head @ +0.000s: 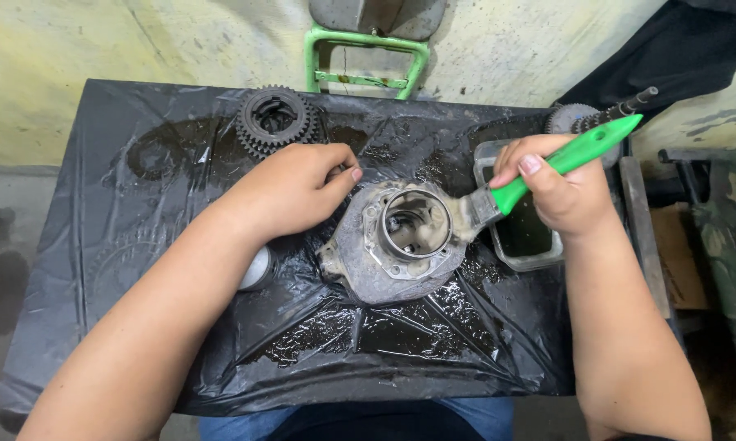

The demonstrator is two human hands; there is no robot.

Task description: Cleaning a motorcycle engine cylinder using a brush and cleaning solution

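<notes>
A grey metal housing (pixel 368 265) with a round bore lies flat in the middle of the black plastic sheet (pixel 139 245). My left hand (pixel 290 189) rests on its upper left edge, fingers curled against it. My right hand (pixel 560 186) grips a green-handled paintbrush (pixel 564 159). The brush's bristles (pixel 468 216) touch the right rim of the bore. Oily liquid wets the sheet around the housing.
A clear tray of dark liquid (pixel 525 237) sits under my right hand. A stack of dark gears (pixel 274 121) stands at the back. A geared shaft (pixel 605 114) lies at the back right. A round metal piece (pixel 258 269) shows beneath my left forearm. A green metal frame (pixel 366 61) stands behind the table.
</notes>
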